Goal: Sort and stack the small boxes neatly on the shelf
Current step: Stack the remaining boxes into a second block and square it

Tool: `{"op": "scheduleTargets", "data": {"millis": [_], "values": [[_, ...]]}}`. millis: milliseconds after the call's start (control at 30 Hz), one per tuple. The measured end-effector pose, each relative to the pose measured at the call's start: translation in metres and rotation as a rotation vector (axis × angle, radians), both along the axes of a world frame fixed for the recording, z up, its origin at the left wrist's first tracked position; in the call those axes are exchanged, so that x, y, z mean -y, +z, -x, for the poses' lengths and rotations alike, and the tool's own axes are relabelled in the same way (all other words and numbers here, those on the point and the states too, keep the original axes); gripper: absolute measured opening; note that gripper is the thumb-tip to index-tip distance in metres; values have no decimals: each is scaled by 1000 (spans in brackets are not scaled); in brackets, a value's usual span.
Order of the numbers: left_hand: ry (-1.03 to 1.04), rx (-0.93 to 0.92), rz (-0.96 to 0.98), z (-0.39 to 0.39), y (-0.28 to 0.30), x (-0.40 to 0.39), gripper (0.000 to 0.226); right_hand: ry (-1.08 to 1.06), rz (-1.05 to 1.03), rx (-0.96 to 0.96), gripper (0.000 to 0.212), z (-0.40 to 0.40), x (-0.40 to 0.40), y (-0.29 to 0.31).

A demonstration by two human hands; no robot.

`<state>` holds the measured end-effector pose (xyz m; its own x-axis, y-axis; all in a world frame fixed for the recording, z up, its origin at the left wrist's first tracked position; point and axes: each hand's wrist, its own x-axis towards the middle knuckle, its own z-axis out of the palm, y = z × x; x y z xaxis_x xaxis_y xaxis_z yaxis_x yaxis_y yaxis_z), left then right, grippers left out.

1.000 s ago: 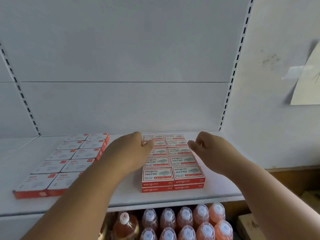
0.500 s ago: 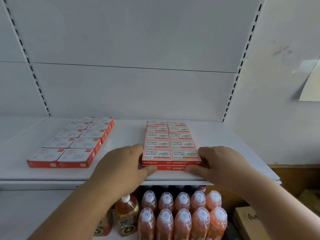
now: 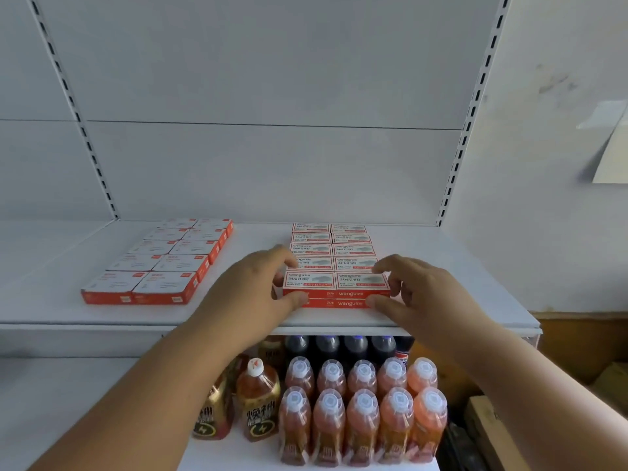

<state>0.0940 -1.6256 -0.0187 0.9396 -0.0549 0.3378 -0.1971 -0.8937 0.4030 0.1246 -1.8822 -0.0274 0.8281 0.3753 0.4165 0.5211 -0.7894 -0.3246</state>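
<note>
Head view: left hand [image 3: 253, 294] and right hand [image 3: 419, 294] clasp the front corners of the two-layer block of boxes [image 3: 336, 266] at frame centre, thumbs on its front face, fingers curled over the top. It looks stacked and nearly squared. Its long axis runs front-to-back on the shelf [image 3: 238, 314]. A single-layer block [image 3: 163, 260] lies left, apart.
</note>
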Motion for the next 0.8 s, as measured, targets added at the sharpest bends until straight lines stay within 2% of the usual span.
{"op": "scheduleTargets", "data": {"millis": [100, 300, 400, 567, 633, 800], "values": [[-53, 48, -11, -2, -6, -1, 28, 27, -23, -12, 23, 3, -3, 1], [-108, 206, -86, -7, -22, -5, 30, 24, 74, 91, 25, 6, -5, -3], [-121, 204, -76, -8, -20, -7, 31, 2, 73, 75, 25, 9, -8, -2], [-45, 20, -16, -19, -9, -12, 22, -151, -99, -163, 23, -2, -13, 8], [12, -65, -35, -29, -4, -14, 33, -238, -68, -233, 26, -12, -18, 13], [24, -354, -40, -54, 17, -14, 54, -398, 148, -365, 52, -35, -24, 26]]}}
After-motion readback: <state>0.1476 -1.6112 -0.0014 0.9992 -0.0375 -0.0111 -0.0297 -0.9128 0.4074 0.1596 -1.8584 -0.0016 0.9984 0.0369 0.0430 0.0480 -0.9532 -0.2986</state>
